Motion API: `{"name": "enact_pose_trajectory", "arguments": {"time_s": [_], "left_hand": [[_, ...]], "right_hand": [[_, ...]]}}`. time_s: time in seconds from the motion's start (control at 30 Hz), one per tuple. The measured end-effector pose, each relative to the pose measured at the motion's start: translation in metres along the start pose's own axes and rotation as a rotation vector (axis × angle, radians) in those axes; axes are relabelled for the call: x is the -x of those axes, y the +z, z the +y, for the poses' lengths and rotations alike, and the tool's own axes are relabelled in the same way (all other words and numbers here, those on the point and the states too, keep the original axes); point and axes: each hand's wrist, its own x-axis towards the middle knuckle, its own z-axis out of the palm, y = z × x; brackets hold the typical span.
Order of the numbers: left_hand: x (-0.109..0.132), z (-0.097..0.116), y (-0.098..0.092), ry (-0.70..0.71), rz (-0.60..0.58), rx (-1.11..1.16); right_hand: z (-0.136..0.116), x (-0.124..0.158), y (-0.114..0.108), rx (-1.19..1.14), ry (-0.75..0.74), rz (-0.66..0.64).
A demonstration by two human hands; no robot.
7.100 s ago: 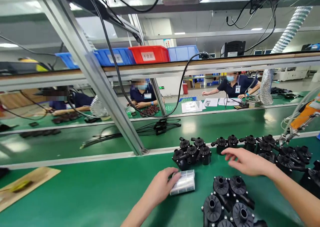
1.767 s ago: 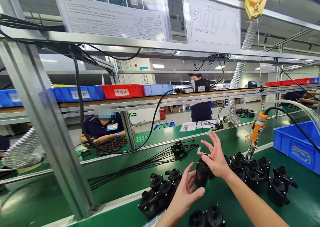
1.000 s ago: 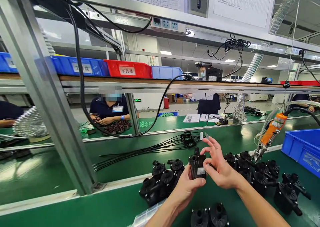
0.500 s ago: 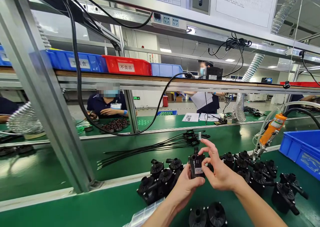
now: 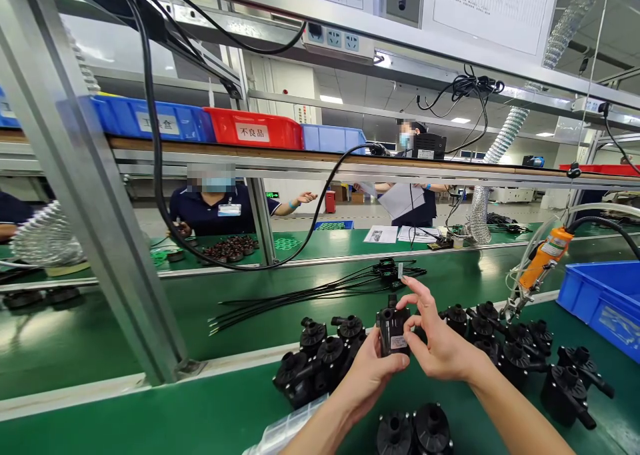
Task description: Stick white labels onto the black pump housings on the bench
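Note:
My left hand (image 5: 369,376) grips a small black pump body (image 5: 391,323) from below and holds it up over the green bench. My right hand (image 5: 434,343) touches the same pump from the right; its thumb presses on a small white label (image 5: 399,341) on the pump's face, and its other fingers curl above. A tiny white sticker (image 5: 400,270) sticks to a raised fingertip of the right hand. Several more black pumps (image 5: 320,363) lie in a cluster just beyond my left hand, and others (image 5: 520,345) lie to the right.
An orange electric screwdriver (image 5: 541,260) hangs at the right beside a blue bin (image 5: 600,301). A clear plastic box (image 5: 285,431) lies at the near edge. Black cables (image 5: 310,291) run along the conveyor belt. Co-workers sit and stand behind the far bench. A metal frame post (image 5: 95,195) stands at the left.
Since 7 s ago I picked a pump up off the bench with both hands. Over the last second my hands barely moved; the thumb stays on the label.

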Motion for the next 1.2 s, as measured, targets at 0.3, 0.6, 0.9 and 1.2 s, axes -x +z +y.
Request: {"name": "enact_pose_trajectory", "arguments": {"time_s": [0.3,0.6,0.9,1.2], "left_hand": [[0.002,0.001,0.001,0.0,-0.001,-0.024],[0.002,0.003,-0.002,0.001,-0.039,0.03],[0.0,-0.001,-0.009,0.064,-0.124,-0.145],[-0.018,-0.04,-0.036,-0.082,-0.19,-0.135]], "right_hand": [[0.009,0.001,0.002,0.047,-0.047,0.025],[0.0,0.002,-0.002,0.136,-0.086,0.05],[0.017,-0.003,0.007,0.34,0.213,0.202],[0.058,0.01,-0.059,0.196,0.311,0.024]]}}
